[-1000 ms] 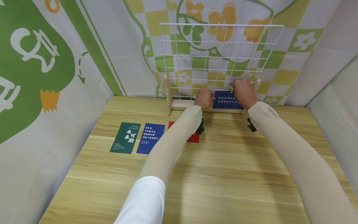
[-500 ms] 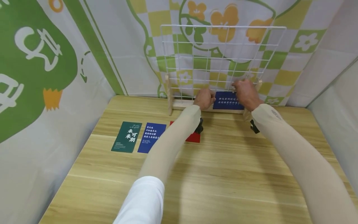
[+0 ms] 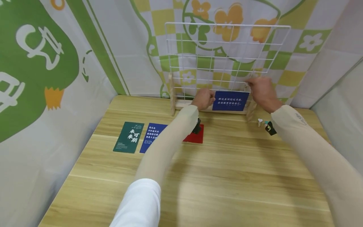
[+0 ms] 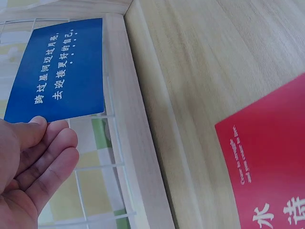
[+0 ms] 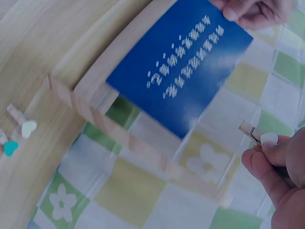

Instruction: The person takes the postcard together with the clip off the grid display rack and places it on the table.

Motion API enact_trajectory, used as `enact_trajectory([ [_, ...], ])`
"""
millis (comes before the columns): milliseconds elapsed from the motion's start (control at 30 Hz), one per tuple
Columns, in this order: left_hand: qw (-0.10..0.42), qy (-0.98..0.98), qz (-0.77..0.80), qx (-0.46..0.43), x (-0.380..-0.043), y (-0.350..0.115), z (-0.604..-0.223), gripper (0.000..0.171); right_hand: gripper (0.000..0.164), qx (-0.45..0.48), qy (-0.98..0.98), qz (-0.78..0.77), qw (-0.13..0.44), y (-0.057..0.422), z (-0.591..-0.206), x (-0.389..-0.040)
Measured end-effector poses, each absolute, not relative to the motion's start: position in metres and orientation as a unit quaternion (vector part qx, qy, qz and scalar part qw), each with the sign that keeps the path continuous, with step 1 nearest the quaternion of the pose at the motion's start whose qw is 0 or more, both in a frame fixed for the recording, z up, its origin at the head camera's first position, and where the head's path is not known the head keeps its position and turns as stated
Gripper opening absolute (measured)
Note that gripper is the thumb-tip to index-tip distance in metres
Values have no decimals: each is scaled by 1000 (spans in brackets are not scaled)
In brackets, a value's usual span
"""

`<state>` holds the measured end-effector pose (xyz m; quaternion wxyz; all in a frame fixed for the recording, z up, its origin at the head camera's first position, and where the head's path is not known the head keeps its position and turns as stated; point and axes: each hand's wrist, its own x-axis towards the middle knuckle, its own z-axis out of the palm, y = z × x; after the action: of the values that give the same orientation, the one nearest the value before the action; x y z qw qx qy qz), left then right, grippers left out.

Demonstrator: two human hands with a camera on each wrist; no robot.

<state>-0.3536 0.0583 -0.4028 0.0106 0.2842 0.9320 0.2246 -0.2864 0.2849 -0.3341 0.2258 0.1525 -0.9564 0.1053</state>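
My left hand [image 3: 204, 99] pinches a blue card [image 3: 230, 101] with white writing by its left edge, between thumb and fingers. The card stands in front of the lower part of a white wire grid [image 3: 227, 24], slightly tilted. My right hand [image 3: 264, 91] is apart from the card, at its upper right. Between its thumb and forefinger it pinches a small wooden clothespin [image 5: 249, 130] with a white heart, seen in the right wrist view. No clothespin shows on the card.
A wooden stand [image 3: 171, 96] carries the grid. On the table, a white-heart clothespin [image 5: 28, 128] and a teal-heart one [image 5: 10, 148] lie near the stand's right foot. A green card [image 3: 129, 137], another blue card [image 3: 151, 135] and a red card [image 3: 198, 135] lie left, partly behind my left arm.
My right hand has moved right, away from the card's upper right corner, uncovering it. The card and left hand have shifted slightly left. The clothespins on the table have come into sight.
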Motion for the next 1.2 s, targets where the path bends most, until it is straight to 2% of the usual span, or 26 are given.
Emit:
enact_trajectory([
  [233,5,930,223,291,-352,47,-400,24,25,131,-957,132,223,308,-324,-275],
  [500,32,923,256,284,-346,35,-393,35,23,111,-962,150,199,332,-323,-264],
  [700,25,923,250,291,-343,21,-390,33,22,107,-963,153,195,348,-325,-257],
  [867,40,922,255,288,-339,6,-391,31,23,107,-964,147,192,358,-328,-254],
  [1000,28,921,250,298,-336,-3,-389,31,23,103,-967,145,185,365,-330,-250],
  [1200,-18,915,234,329,-331,-14,-384,31,23,91,-970,148,172,374,-332,-246],
])
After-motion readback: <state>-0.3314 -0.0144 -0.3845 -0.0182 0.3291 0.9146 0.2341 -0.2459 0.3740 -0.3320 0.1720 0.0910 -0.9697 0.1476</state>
